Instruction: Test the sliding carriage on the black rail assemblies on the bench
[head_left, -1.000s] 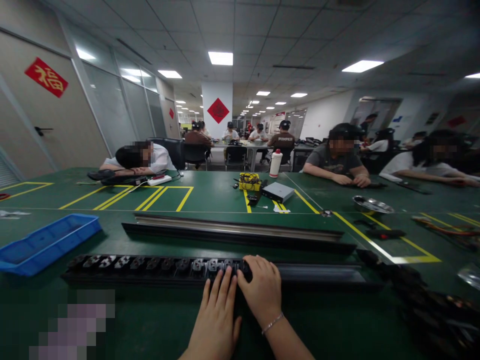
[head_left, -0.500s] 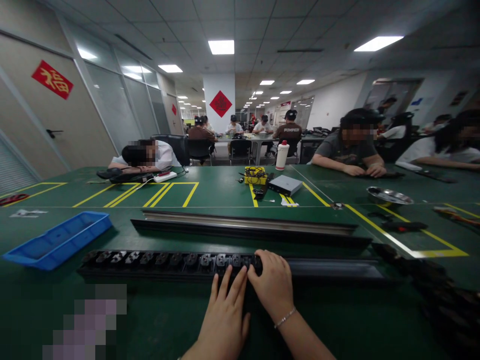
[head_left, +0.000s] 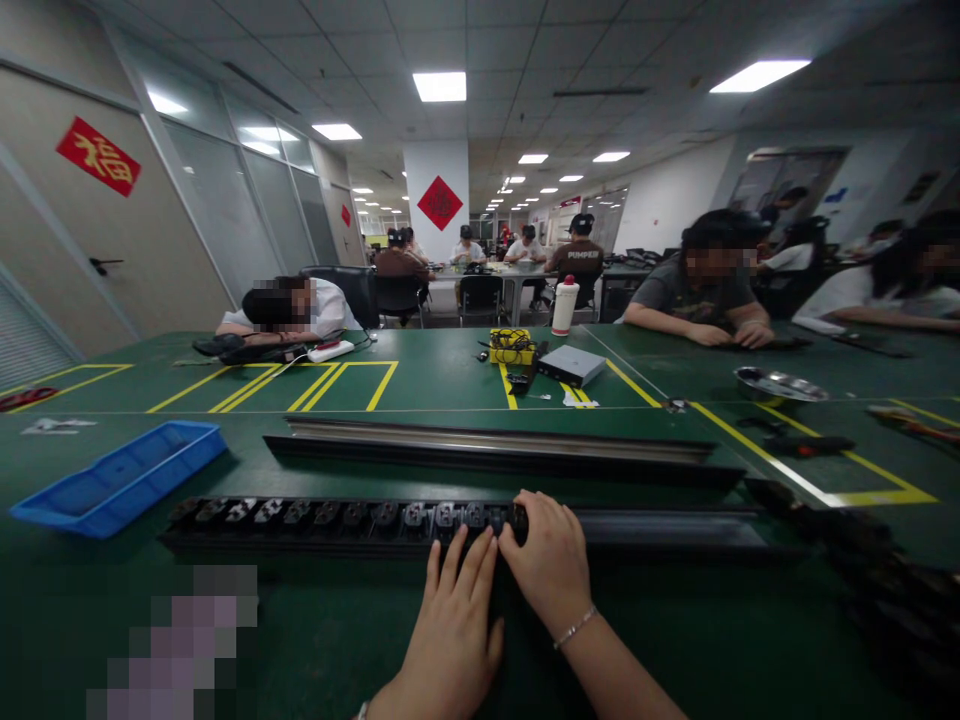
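Note:
A long black channel (head_left: 675,533) lies across the green table in front of me. Black socket-like modules (head_left: 386,515) sit in a row along its left and middle part, and its right part shows a bare inside. My left hand (head_left: 454,620) rests with fingers stretched and apart, the fingertips on the channel's near edge and the modules. Beside it, my right hand (head_left: 551,560) has its thumb and fingers curled round a black module (head_left: 519,520) at the right end of the row. The underside of that module is hidden.
Behind the channel lies another long black rail (head_left: 487,450). A blue tray (head_left: 120,480) is at the left, a dark heap of parts (head_left: 892,590) at the right. Farther back are a grey box (head_left: 572,366), a bottle (head_left: 564,306), a metal bowl (head_left: 780,386) and several seated people.
Both hands stay at the same place on the channel, with hardly any movement. The whole view has shifted slightly.

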